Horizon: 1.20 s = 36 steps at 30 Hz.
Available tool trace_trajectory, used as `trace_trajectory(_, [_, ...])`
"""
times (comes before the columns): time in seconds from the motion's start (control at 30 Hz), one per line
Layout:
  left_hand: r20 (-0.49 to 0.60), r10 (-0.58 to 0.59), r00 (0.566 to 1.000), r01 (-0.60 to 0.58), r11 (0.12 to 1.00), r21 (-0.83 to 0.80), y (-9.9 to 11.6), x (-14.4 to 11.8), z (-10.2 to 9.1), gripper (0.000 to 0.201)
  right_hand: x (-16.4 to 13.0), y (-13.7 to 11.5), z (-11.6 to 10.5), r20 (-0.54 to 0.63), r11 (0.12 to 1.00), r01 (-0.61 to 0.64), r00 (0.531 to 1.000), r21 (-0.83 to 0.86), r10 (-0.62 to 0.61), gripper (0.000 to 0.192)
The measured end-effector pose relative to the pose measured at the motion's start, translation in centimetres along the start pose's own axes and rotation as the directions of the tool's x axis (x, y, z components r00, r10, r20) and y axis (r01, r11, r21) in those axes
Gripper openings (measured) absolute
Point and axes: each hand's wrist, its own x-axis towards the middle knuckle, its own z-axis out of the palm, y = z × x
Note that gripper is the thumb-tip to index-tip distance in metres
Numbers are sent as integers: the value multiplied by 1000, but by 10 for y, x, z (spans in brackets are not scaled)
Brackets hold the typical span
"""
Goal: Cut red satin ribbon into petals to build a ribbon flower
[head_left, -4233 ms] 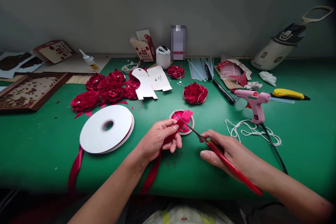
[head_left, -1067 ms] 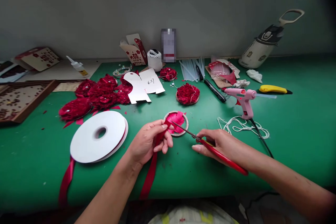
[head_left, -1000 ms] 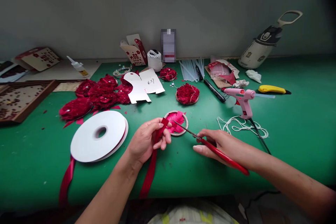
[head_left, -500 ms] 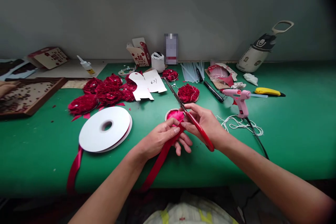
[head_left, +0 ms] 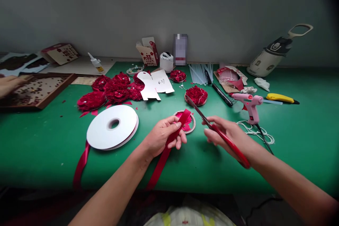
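Observation:
My left hand (head_left: 169,133) pinches a red ribbon (head_left: 162,160) near its end, between thumb and fingers. The ribbon's tip points up past the thumb, and its length hangs down over the table's front edge. My right hand (head_left: 229,136) holds scissors (head_left: 233,146) with red handles, the blades pointing up and left and looking closed. Just beyond my left hand lies a round ring (head_left: 194,123) with pink-red pieces inside, partly covered by the ribbon. A ribbon spool (head_left: 100,130) with white sides lies to the left, its red tail hanging off the edge.
Several red fabric flowers (head_left: 116,91) and a white card (head_left: 165,84) lie behind. A pink glue gun (head_left: 251,107), a yellow cutter (head_left: 280,97), a black marker (head_left: 221,94) and a bottle (head_left: 268,58) are at right. Another person's hand (head_left: 9,85) is over a wooden tray (head_left: 43,104) at left.
My right hand has moved right and away from the ribbon with the scissors. My left hand keeps the ribbon, whose end now shows free. The view has shifted slightly left.

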Motion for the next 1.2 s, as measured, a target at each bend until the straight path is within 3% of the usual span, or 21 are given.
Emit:
trace_trajectory(0.13, [-36, -7, 999, 7, 1000, -9, 1, 1, 0, 19, -32, 3, -14, 143, 987, -71, 985, -144, 92, 42])
trace_trajectory(0.27, [-41, -27, 999, 27, 1000, 10, 0, 2, 2, 21, -34, 1, -13, 210, 972, -18, 975, -235, 69, 38])
trace_trajectory(0.47, [-30, -31, 999, 31, 999, 8, -2, 4, 5, 25, -17, 4, 0, 235, 971, 21, 971, -239, 37, 40])
trace_trajectory(0.87, [11, -109, 994, 110, 993, -51, -2, 6, 1, 19, -12, 14, -2, 250, 972, 20, 967, -233, 40, 41])
trace_trajectory(1.2, [-22, -159, 987, 158, 986, -43, -3, 9, -1, 16, -4, 28, -1, 169, 927, 66, 986, -368, -3, 44])
